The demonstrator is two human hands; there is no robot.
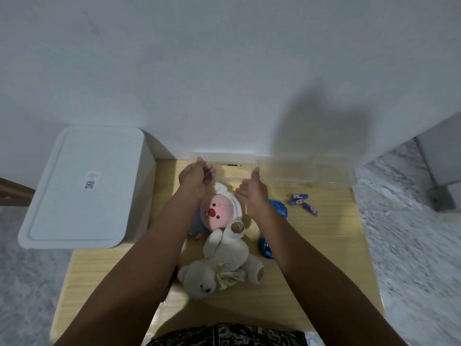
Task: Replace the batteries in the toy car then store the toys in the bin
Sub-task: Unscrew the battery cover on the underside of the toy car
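Two fuzzy plush toys [222, 245] on smooth pale wooden table [311, 245].

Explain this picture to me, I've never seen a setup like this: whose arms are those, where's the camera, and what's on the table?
There is no machine here. A person wears a camera on the head, looking down at their own arms. The left hand and right hand reach forward, fingers relaxed, holding nothing. On the wooden table lie a pink plush doll, a cream teddy bear, a blue toy car mostly hidden behind the right arm, and loose batteries. A clear plastic bin sits at the far edge. A white lidded box stands left of the table.
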